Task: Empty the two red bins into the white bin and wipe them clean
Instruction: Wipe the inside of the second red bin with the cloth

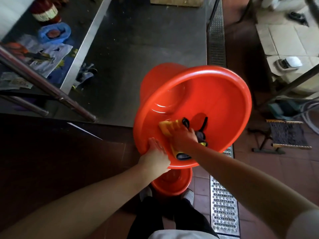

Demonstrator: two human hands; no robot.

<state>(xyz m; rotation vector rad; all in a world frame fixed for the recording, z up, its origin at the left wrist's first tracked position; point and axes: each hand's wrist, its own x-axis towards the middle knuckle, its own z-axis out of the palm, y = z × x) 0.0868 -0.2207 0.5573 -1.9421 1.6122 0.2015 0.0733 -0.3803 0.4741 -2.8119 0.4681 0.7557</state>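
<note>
A large red bin (221, 94) is tilted toward me, its open inside facing the camera. My left hand (156, 153) grips its near rim at the lower left. Inside the bin, my right hand (183, 137) presses a yellow cloth (170, 127) with dark edges against the inner wall near the bottom. A second red bin (172, 182) stands on the floor below, partly hidden by the first, just in front of my feet. No white bin is in view.
A steel table (141, 40) stretches ahead, with a lower shelf at the left holding a blue bag (55, 32) and papers. A metal floor drain grate (223, 207) runs along the right. A dark mat (288, 133) and a small stand sit on the tiled floor at right.
</note>
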